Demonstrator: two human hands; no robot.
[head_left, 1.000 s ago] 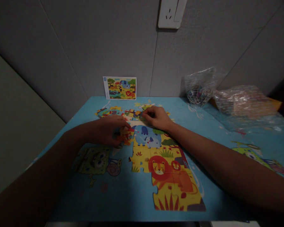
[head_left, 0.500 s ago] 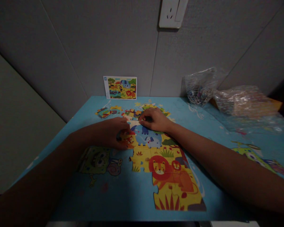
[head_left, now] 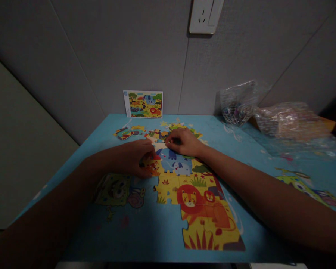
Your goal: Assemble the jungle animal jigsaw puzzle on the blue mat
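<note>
A partly joined jigsaw puzzle [head_left: 197, 181] lies on the blue table, with lions at the near end and blue elephants farther up. At its left edge my left hand [head_left: 138, 158] curls its thumb and fingers around a puzzle piece with an orange animal [head_left: 154, 167], which lies against the elephant part. My right hand [head_left: 184, 142] rests over the puzzle's upper edge, its fingers bent and closed on a pale piece [head_left: 159, 145] above the elephants. The fingertips hide part of that piece. Loose pieces [head_left: 126, 133] lie beyond my left hand, others [head_left: 156, 133] beyond my right fingers.
A picture card [head_left: 145, 104] of the animal scene leans on the wall at the back. To the right lie a clear plastic bag [head_left: 236, 106] and crumpled plastic wrapping [head_left: 294, 121]. Cartoon figures are printed on the tabletop [head_left: 145, 231]. A socket [head_left: 204, 18] is on the wall.
Both hands stay in nearly the same place on the puzzle. The whole view has shifted very slightly; no piece has visibly moved.
</note>
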